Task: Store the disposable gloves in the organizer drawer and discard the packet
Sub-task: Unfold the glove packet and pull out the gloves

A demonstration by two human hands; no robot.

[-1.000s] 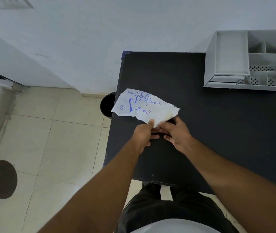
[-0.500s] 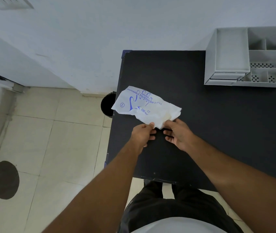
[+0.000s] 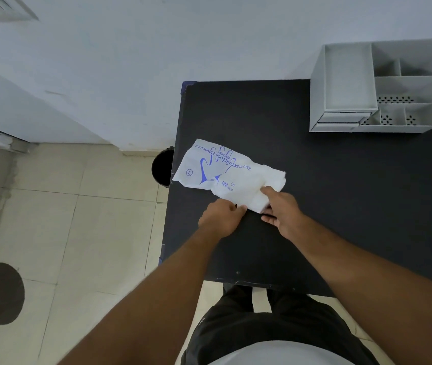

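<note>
A white plastic packet of disposable gloves [image 3: 222, 172] with blue print lies on the black table [image 3: 341, 193] near its left edge. My left hand [image 3: 220, 218] pinches the packet's near edge. My right hand [image 3: 280, 209] grips the packet's right end, thumb on top and fingers below, where folded white gloves bulge. The grey organizer [image 3: 378, 88] stands at the far right of the table against the wall, its drawer [image 3: 341, 118] low at the front left, looking shut.
A black round bin [image 3: 162, 168] stands on the tiled floor just left of the table, below the packet's left end. A dark round mark [image 3: 0, 293] lies on the floor at the lower left. The white wall runs behind the table.
The packet has come down from a slightly raised hold and now lies flatter on the table. My right hand has shifted up onto its right end, thumb on top.
</note>
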